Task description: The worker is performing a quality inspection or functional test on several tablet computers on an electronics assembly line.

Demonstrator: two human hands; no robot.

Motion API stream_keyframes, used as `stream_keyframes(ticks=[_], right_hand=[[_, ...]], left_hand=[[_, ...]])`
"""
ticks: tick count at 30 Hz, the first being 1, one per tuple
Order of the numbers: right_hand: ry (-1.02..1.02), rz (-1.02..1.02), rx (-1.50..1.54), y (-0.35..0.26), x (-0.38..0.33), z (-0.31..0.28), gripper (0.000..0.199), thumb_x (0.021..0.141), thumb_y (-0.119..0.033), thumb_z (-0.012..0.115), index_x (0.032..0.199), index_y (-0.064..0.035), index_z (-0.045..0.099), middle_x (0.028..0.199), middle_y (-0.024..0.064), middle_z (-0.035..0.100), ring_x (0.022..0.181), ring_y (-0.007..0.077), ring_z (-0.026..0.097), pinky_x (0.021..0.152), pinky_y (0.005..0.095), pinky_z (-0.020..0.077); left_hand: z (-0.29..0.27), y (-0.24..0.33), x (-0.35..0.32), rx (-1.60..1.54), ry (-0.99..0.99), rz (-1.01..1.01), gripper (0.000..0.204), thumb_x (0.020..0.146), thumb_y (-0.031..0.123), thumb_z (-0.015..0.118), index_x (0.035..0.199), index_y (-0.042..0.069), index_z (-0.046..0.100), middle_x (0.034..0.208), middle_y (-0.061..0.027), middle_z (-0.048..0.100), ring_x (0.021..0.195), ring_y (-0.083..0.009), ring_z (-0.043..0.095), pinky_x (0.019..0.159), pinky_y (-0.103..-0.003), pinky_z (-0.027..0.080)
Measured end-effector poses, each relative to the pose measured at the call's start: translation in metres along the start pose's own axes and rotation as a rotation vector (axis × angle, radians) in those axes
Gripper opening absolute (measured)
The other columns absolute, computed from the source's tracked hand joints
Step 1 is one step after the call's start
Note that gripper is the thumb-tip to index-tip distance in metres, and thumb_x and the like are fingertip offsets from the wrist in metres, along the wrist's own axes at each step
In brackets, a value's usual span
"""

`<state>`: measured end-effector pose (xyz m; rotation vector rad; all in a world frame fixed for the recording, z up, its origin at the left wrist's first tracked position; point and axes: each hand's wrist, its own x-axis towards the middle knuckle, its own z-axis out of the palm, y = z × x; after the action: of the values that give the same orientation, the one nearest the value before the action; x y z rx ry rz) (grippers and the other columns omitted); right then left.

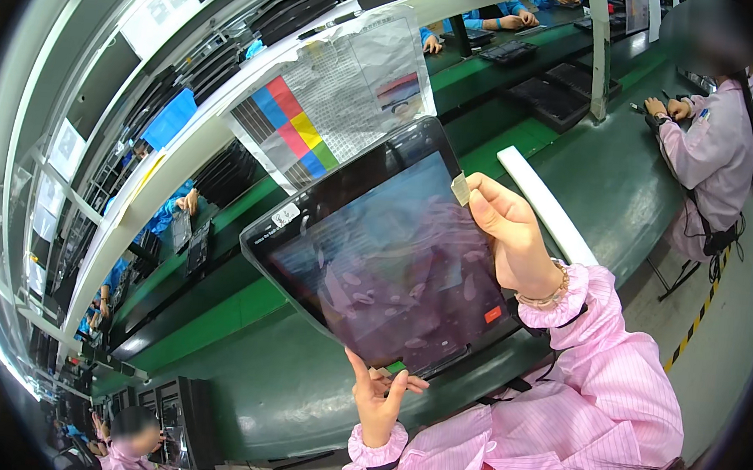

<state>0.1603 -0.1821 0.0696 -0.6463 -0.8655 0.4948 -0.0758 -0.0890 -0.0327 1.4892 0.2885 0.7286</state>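
Note:
A large black tablet [392, 262] is held up tilted in front of me. Its glossy screen shows a dim bluish picture with reflections, a small red patch near the lower right corner and a white sticker at the upper left. My left hand [375, 403] grips its lower edge, thumb in front, beside a small green piece [396, 367]. At the right edge, my right hand [507, 235] pinches the frame, a beige piece [460, 189] covering or held at its fingertips. The fingers behind the tablet are hidden.
Beneath the tablet runs a green workbench [288, 377]. A white bar [546, 206] lies on it to the right. Printed sheets [343, 84] hang behind the tablet. A co-worker in pink [714, 145] sits far right; black trays [561, 95] rest on the farther line.

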Motion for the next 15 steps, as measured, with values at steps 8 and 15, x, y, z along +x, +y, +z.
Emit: stream_keyframes(ticks=[8, 15], right_hand=[[-0.003, 0.018, 0.001, 0.0013, -0.0020, 0.0027, 0.021, 0.096, -0.021, 0.049, 0.103, -0.0024, 0.056, 0.098, -0.0026, 0.055, 0.093, 0.0045, 0.045, 0.086, 0.0207, 0.0337], [-0.014, 0.020, 0.015, 0.0029, -0.0029, 0.0035, 0.021, 0.096, -0.020, 0.049, 0.103, -0.0021, 0.056, 0.098, -0.0024, 0.056, 0.093, 0.0043, 0.047, 0.085, 0.0206, 0.0350]], left_hand=[[0.0004, -0.0015, -0.0051, 0.038, 0.064, 0.011, 0.086, 0.085, -0.009, 0.051, 0.146, 0.013, -0.006, 0.079, -0.0160, 0.060, 0.063, -0.0267, 0.066, 0.058, -0.033, 0.055], [0.0003, 0.0017, -0.0074, 0.052, 0.080, 0.015, 0.086, 0.085, -0.009, 0.052, 0.146, 0.011, -0.005, 0.081, -0.0164, 0.060, 0.063, -0.0261, 0.066, 0.058, -0.032, 0.054]])
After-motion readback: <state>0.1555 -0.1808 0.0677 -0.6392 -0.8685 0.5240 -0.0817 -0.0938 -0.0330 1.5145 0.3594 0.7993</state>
